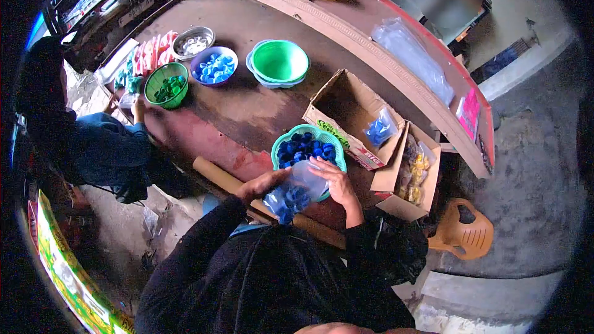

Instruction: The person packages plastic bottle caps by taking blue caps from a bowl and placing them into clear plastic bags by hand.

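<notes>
A clear plastic bag (307, 177) with blue bottle caps (288, 201) in its lower part hangs before my chest. My left hand (267, 184) grips the bag's left side, fingers closed on it. On the other side, my right hand (337, 184) has its fingers bent over the bag's upper right edge and holds it there; the thumb is partly hidden. Just beyond the bag stands a mint-green plastic basket (278, 140) holding dark blue caps (303, 147), its near side partly covered by the bag and my hands.
An open cardboard box (343, 142) holds a bag of blue caps (380, 128); another box (399, 205) holds bagged yellow pieces. Farther left are a purple bowl (232, 76), a green basket (148, 96) and stacked green bowls (281, 62). A co-worker (111, 148) sits at left.
</notes>
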### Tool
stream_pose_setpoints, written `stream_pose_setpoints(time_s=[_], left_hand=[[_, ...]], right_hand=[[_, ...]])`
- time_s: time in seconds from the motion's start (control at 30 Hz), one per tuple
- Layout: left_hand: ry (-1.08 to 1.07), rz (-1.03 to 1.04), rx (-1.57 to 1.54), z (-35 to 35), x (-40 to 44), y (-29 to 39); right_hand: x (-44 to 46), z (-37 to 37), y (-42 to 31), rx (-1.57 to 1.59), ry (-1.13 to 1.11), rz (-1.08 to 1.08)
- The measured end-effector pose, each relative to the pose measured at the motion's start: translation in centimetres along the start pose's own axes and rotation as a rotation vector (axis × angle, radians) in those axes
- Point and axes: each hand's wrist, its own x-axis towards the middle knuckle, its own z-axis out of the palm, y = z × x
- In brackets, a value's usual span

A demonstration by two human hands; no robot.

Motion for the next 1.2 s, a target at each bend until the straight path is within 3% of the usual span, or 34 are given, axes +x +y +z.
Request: stream_pose_setpoints(time_s=[0.03, 0.1, 0.23, 0.3, 0.33, 0.4, 0.47, 0.53, 0.57, 0.63, 0.67, 0.7, 0.77, 1.0, 1.03, 1.07, 1.1, 1.13, 1.2], left_hand=[[-0.004, -0.004, 0.003, -0.4, 0.3, -0.5], [0.085, -0.057, -0.277, -1.5, 1.3, -2.1], [0.124, -0.182, -0.203, 0.5, 0.3, 0.7], [0.262, -0.271, 0.118, 0.7, 0.0, 1.2], [0.26, -0.275, 0.12, 0.9, -0.2, 1.5], [0.292, -0.201, 0.361, 1.4, -0.6, 2.0], [0.288, -0.204, 0.338, 0.5, -0.3, 0.8], [0.287, -0.204, 0.314, 0.3, -0.3, 0.5], [0.296, -0.198, 0.316, 0.5, -0.5, 0.8], [0.306, -0.191, 0.323, -0.1, -0.5, 0.5], [0.269, -0.074, 0.317, -0.9, -0.3, -0.5], [0.232, 0.045, 0.311, -1.8, -0.2, -1.4], [0.236, 0.064, 0.263, -1.8, -0.4, -1.3], [0.204, 0.127, 0.317, -1.5, -0.4, -1.0], [0.223, 0.22, 0.696, -0.5, -1.4, 0.7], [-0.211, 0.723, 0.208, -3.0, 0.1, -2.3], [-0.093, 0.642, 0.202, -1.9, -0.7, -2.4], [0.171, -0.047, -0.008, -2.0, -1.1, -2.0], [0.182, -0.034, 0.059, 0.2, -1.8, -0.1]], right_hand=[[0.0, 0.1, 0.3, -0.1, -0.02, -0.036], [0.0, 0.0, 0.1, -0.17, -0.023, -0.049], [-0.1, 0.0, -0.5, -0.349, -0.067, -0.06], [-0.3, 0.4, -0.6, -0.37, -0.068, -0.057], [-0.4, 0.5, -0.5, -0.394, -0.072, -0.058], [-0.5, 0.6, -0.1, -0.359, -0.094, -0.051], [-0.6, 0.4, -0.2, -0.325, -0.115, -0.046], [-0.9, 0.1, -0.3, 0.014, -0.094, 0.047], [-1.1, -0.1, -0.1, 0.015, -0.091, 0.047], [-1.6, -0.4, 0.2, 0.587, -0.045, 0.114], [-1.6, -0.3, 0.2, 0.585, -0.044, 0.109], [-1.6, -0.1, 0.1, 0.839, 0.038, 0.212], [-2.0, 1.4, 0.8, 1.166, 0.188, 0.367], [-1.9, 5.5, 0.2, 1.262, 0.378, 0.643], [-2.1, 6.6, 0.9, 1.171, 0.424, 0.625], [-2.1, 6.9, 0.7, 1.108, 0.445, 0.583], [-2.1, 7.1, 0.8, 1.056, 0.45, 0.581], [-2.1, 7.3, 0.8, 1.004, 0.454, 0.579], [-1.7, 7.0, -0.3, 0.91, 0.439, 0.577]])
